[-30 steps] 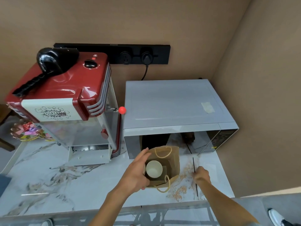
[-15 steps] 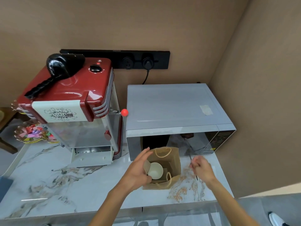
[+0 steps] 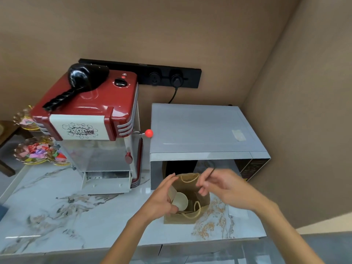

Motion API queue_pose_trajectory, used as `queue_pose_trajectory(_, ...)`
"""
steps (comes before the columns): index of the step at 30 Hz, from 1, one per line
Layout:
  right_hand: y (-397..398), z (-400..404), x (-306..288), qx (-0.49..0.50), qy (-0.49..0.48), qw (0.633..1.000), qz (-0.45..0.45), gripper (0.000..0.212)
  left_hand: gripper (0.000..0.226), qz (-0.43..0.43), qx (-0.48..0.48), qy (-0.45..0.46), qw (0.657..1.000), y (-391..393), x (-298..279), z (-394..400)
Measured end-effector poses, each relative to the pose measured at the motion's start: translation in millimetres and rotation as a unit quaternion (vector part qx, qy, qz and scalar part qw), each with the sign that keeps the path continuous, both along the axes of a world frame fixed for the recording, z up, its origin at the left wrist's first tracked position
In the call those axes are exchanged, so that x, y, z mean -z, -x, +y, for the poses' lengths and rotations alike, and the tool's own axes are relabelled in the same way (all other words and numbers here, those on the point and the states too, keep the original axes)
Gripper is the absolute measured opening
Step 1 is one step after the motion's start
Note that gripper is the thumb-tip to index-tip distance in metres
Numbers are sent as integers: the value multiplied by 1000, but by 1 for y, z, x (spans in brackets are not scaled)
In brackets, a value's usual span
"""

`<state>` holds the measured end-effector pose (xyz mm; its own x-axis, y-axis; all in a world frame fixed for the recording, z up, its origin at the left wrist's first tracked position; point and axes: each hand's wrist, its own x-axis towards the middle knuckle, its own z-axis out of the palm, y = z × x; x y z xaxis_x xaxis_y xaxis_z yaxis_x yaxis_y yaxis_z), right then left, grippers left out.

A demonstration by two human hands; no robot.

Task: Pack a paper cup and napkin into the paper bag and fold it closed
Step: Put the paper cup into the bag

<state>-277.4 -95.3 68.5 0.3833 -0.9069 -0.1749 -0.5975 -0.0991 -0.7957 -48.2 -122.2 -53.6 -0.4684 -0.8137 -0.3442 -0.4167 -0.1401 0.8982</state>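
Observation:
A brown paper bag (image 3: 202, 213) with cord handles stands open on the marble counter, in front of the microwave. Inside it a white paper cup (image 3: 181, 200) lies tilted against the left wall. My left hand (image 3: 159, 201) grips the bag's left rim, thumb by the cup. Over the bag's right side hovers my right hand (image 3: 227, 189), pinching a thin black stick (image 3: 210, 172) that points up and back. A pale napkin (image 3: 238, 212) lies flat on the counter just right of the bag, partly under my right wrist.
A silver microwave (image 3: 200, 130) stands directly behind the bag. To its left is a red popcorn machine (image 3: 91, 113) with a black hair dryer (image 3: 83, 79) on top. Glass dishes of coloured wrappers (image 3: 36, 152) sit far left. A wall closes the right side.
My right hand lifted the black stick off the counter at the right and moved left over the bag's mouth. The left hand stayed on the bag's left rim.

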Motion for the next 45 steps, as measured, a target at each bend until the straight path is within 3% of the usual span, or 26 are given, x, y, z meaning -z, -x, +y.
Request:
queue_pose_trajectory(3,-21,-6,23,-78,-17,989,121,15,103,19,-8,9,1000,-1,5,-2)
queue_pose_trajectory(7,-38,-20,46,-141,-47,954,261,39,105,35,-25,11,999,3,11,-2)
queue_pose_trajectory(12,-58,-43,72,-233,-135,865,424,32,105,43,-12,-13,999,3,7,1)
queue_pose_trajectory(15,-70,-48,91,-268,-158,823,475,30,104,35,-13,-21,999,3,5,0)
queue_pose_trajectory(27,-97,-49,124,-256,-175,820,482,31,107,40,-11,-29,999,5,-3,4)
queue_pose_trajectory(34,-90,-45,143,-216,-232,833,454,37,105,31,-3,-23,999,7,-2,3)
queue_pose_trajectory(37,-89,-44,146,-211,-228,844,438,32,104,37,0,-20,999,7,0,4)
queue_pose_trajectory(42,-83,-50,126,-292,-166,853,399,15,103,36,8,-9,999,2,1,7)
queue_pose_trajectory(45,-67,-53,106,-252,-180,880,360,39,106,16,19,-7,1000,1,1,7)
